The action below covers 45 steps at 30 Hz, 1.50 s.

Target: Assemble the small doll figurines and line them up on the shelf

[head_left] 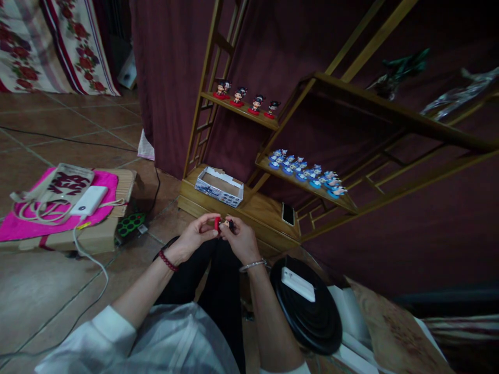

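Note:
Both hands meet in front of my knees around a small figurine (226, 224) with a dark head and a red base. My left hand (197, 234) pinches the red base (217, 224). The fingers of my right hand (242, 240) close on the figurine's upper part, hiding much of it. Just beyond the hands, an open white printed box (220, 186) rests on the low wooden cabinet (187, 195). Several similar red-based figurines (256, 104) stand in a row on the upper left shelf (249, 112). Blue figurines (300, 169) crowd the shelf to the right.
A phone (288, 213) lies at the cabinet's right end. Beside my right arm, a black round stool (312, 322) carries a white device (298, 283). On the left, a pink cloth (111, 183) holds a bag and a white power bank (89, 201). Cables cross the floor there.

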{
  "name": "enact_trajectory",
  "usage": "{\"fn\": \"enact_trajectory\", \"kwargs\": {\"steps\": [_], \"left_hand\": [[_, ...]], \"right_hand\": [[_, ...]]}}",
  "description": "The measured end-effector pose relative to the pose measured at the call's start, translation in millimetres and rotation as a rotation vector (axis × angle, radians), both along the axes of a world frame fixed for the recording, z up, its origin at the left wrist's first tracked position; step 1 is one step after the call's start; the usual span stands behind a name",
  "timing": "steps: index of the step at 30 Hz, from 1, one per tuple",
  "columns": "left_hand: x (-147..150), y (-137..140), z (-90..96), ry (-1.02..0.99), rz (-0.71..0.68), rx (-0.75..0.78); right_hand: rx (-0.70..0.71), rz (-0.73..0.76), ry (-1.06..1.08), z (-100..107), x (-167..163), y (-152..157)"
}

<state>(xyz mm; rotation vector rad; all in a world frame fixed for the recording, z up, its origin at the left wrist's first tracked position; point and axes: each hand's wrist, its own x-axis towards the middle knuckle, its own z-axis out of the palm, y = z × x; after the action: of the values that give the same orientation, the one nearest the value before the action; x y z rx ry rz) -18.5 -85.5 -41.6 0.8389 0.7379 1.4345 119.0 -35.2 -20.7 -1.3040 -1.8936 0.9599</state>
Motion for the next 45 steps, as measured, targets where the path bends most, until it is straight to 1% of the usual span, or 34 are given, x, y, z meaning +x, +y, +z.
{"fn": "enact_trajectory", "kwargs": {"steps": [6,14,20,24,30,37,45], "left_hand": [[0,0,1.8,0.013,0.017,-0.015],[0,0,2.5,-0.012,0.030,-0.022],[1,1,1.6,-0.040,0.030,-0.049],[1,0,3.0,-0.049,0.020,-0.073],[1,-2,2.7,-0.079,-0.014,-0.082],[1,-2,2.9,-0.122,-0.061,-0.087],[2,-3,5.7,-0.171,-0.048,-0.120]], "right_hand": [[-0.024,0.012,0.048,-1,-1,0],[0.083,0.025,-0.010,-2,0,2],[0.112,0.041,-0.034,-1,1,2],[0.141,0.060,-0.037,3,1,1],[0.174,0.150,-0.049,12,0,-1],[0.227,0.214,-0.052,14,1,-2],[0.224,0.208,-0.081,20,0,-7]]}}
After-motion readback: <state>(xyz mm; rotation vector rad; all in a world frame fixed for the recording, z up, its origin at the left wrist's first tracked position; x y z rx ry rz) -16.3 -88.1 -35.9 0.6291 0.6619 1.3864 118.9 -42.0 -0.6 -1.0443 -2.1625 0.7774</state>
